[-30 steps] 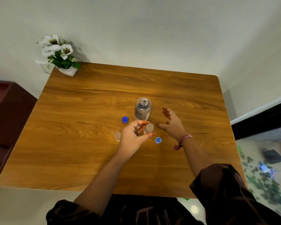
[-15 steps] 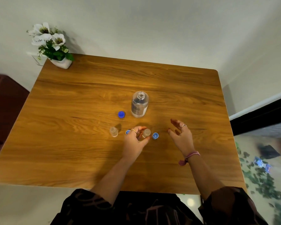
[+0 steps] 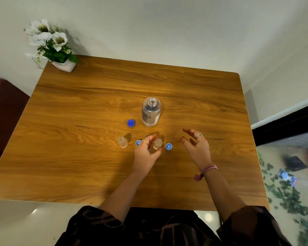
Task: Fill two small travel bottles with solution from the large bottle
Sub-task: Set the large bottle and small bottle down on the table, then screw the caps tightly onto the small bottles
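Head view: I see my left hand (image 3: 146, 153) curled around a small travel bottle (image 3: 157, 144) standing on the table (image 3: 78, 157), while my right hand (image 3: 196, 148) hovers spread and empty. The second travel bottle (image 3: 122, 142) stands uncapped to the left; the large bottle (image 3: 151, 111) stands open behind, holding clear liquid.

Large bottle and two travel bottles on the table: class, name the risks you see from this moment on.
1. The large bottle stands uncapped; the right hand hovers close by and could knock it over, spilling solution.
2. The left hand grips one small travel bottle, whose narrow mouth makes a pour likely to overflow.
3. The light blue cap beside it could be swept off.
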`<move>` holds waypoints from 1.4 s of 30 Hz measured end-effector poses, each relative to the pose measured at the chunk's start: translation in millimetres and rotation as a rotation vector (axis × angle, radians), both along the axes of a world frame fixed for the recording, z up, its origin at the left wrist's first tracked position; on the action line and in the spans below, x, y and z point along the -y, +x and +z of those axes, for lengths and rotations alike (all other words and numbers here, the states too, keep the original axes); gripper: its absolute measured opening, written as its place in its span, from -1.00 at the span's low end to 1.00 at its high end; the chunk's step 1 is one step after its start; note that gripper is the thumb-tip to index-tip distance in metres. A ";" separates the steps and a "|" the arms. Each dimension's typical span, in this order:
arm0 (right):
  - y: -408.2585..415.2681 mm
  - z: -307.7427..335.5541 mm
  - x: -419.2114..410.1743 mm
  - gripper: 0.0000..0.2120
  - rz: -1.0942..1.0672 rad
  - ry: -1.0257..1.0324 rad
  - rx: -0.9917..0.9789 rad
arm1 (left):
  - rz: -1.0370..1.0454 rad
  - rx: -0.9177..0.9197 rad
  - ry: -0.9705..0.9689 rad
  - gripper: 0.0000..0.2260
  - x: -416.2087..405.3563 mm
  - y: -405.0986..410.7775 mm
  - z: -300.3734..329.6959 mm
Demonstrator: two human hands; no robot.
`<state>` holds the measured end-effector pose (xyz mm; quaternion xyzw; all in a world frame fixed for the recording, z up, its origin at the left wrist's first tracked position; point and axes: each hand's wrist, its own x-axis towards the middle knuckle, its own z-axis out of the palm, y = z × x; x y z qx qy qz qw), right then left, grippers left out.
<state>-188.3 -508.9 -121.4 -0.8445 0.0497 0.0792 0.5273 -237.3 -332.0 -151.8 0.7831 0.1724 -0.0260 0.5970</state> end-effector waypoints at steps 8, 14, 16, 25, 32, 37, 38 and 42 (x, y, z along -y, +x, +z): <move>5.0 27.3 -17.2 -0.83 0.042 -0.041 0.141 | -0.056 0.111 -0.040 -0.46 -11.6 -10.0 13.3; 6.8 62.2 -56.2 -0.89 0.384 -0.203 0.385 | 0.052 0.405 0.137 -0.69 -50.5 -33.7 47.4; 11.2 68.0 -75.4 -0.80 0.580 -0.416 0.399 | 0.159 0.419 0.120 -0.78 -72.0 -37.7 50.2; 23.9 42.4 -153.4 -0.73 0.995 -1.164 0.308 | 0.035 -0.038 0.174 -0.26 -130.3 -23.0 12.4; 22.0 20.7 -165.5 -0.86 0.970 -1.217 0.200 | -0.090 -0.103 0.108 -0.28 -131.9 -13.8 2.8; 26.9 18.1 -168.4 -0.84 0.910 -1.143 0.169 | -0.160 -0.100 0.077 -0.35 -141.9 -5.4 7.0; 27.5 19.5 -168.7 -0.82 0.892 -1.111 0.158 | -0.185 -0.102 0.085 -0.37 -143.3 -4.0 7.2; 24.4 27.9 -167.7 -0.74 0.778 -0.932 0.102 | -0.227 -0.131 0.189 -0.46 -143.6 -2.3 7.9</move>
